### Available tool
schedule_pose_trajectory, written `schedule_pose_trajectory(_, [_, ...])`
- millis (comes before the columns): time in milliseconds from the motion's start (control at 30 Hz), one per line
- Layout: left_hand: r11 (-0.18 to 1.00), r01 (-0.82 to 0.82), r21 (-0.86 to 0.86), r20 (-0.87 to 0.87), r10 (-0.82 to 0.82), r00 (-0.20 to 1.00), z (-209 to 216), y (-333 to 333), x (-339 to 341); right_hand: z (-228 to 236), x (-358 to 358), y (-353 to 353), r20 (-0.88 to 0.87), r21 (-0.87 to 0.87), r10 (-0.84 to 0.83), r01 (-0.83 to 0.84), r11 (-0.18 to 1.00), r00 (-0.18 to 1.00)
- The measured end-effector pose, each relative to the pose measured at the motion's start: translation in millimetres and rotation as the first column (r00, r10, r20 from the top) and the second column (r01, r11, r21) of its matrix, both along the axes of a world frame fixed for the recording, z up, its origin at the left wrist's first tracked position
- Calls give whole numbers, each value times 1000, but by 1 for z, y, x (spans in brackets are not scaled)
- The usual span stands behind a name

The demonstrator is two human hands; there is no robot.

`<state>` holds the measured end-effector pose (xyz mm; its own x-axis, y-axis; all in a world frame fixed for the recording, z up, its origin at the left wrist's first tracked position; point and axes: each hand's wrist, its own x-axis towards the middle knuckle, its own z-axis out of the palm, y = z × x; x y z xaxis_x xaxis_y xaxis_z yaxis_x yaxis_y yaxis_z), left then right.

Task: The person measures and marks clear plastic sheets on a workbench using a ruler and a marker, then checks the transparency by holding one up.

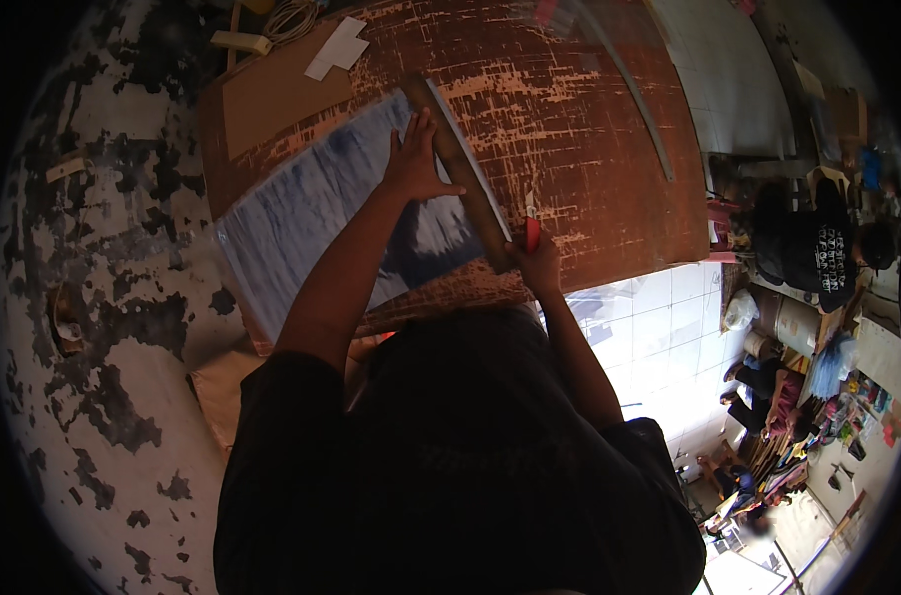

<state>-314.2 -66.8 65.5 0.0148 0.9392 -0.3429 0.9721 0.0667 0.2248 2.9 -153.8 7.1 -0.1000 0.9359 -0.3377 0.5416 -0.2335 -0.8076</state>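
A blue-and-white streaked sheet [322,208] lies aslant on a worn reddish-brown table [599,218]. Along its right end runs a long dark straight bar [460,164], with a thin pale strip showing on the bar's right side. My left hand [411,169] is spread out flat over the sheet, its fingertips and thumb reaching to the bar. At the bar's near end, my right hand [538,266] is closed around a red-handled cutter knife [532,234], whose tip points away from me. Part of the sheet's near side is hidden under my left forearm.
Brown cardboard [272,109] and a white cut piece [337,48] lie at the table's far left, near a coiled cord [290,20]. A long thin metal strip [634,94] rests at the right. Other people [802,238] are off to the right among clutter.
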Motion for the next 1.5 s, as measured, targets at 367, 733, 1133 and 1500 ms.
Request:
schedule_pose_trajectory(367, [993,-56,-102,-74,48,996,4,9,7,18,-5,3,77,-14,18,-17,1000,997])
schedule_pose_trajectory(733, [997,-28,-73,-48,25,999,5,4,3,7,-1,1,13,-19,33,-32,999,999])
schedule_pose_trajectory(1133, [998,-22,-64,-33,20,999,3,3,0,23,-5,2,11,-26,14,-14,1000,1000])
schedule_pose_trajectory(1500, [999,-37,-24,12,38,999,3,-3,-3,23,-5,3,38,-65,22,-19,998,999])
